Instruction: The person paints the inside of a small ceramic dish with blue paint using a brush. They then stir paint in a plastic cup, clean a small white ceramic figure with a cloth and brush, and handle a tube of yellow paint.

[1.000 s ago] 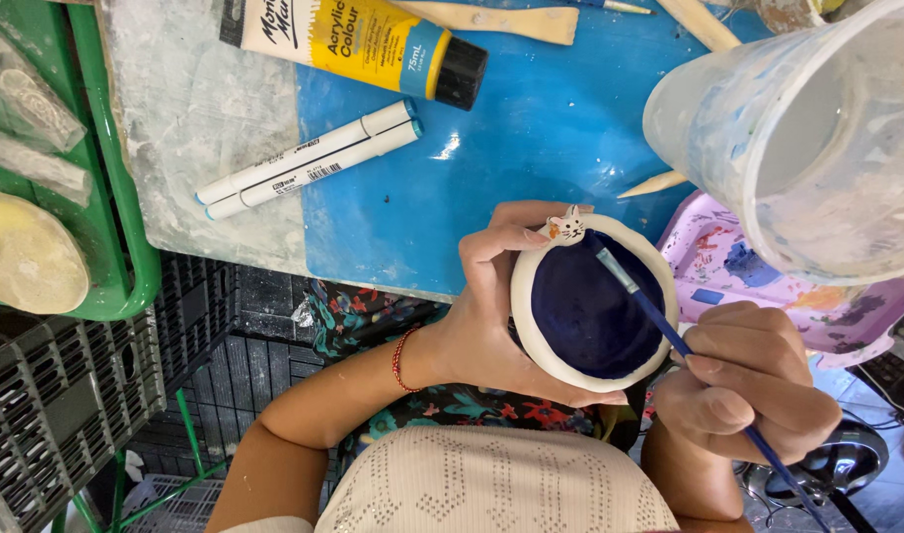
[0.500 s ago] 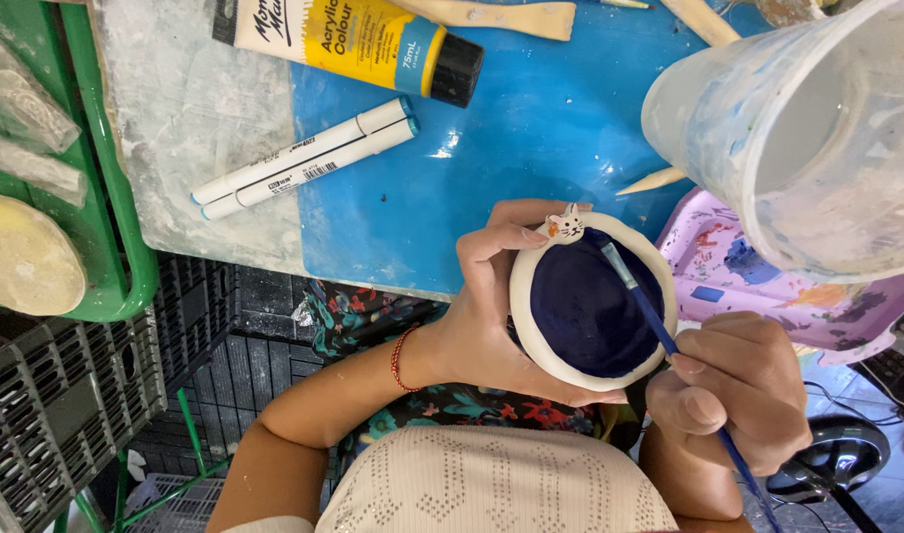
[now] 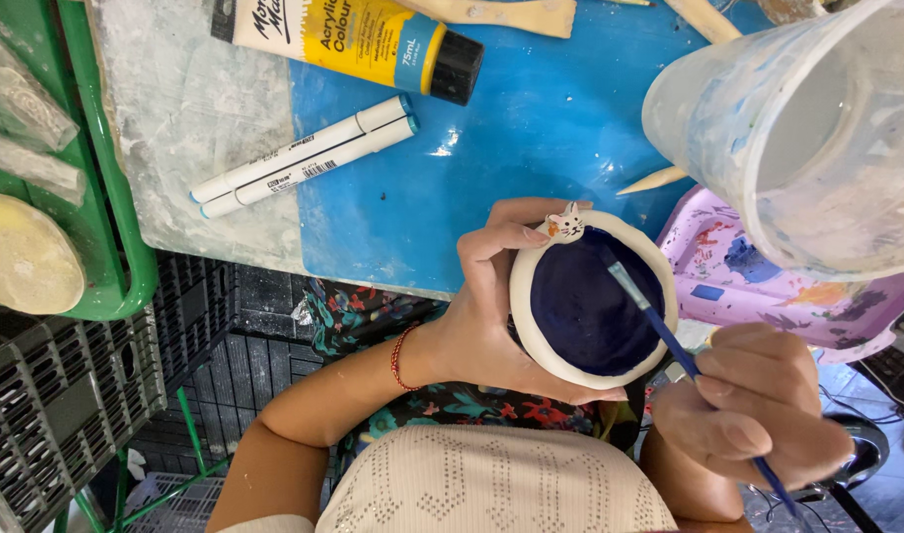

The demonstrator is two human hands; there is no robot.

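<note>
Left hand cups a small white bowl with a dark blue inside, fingers wrapped round its wall beside the tiny cat figure on the rim, just in front of the blue mat. Right hand pinches a thin blue brush, whose tip lies on the blue glaze near the bowl's upper right. Compared with a second ago, that hand sits slightly lower and the brush tip stays in much the same spot. Plastic cup looms at upper right, above the purple palette.
</note>
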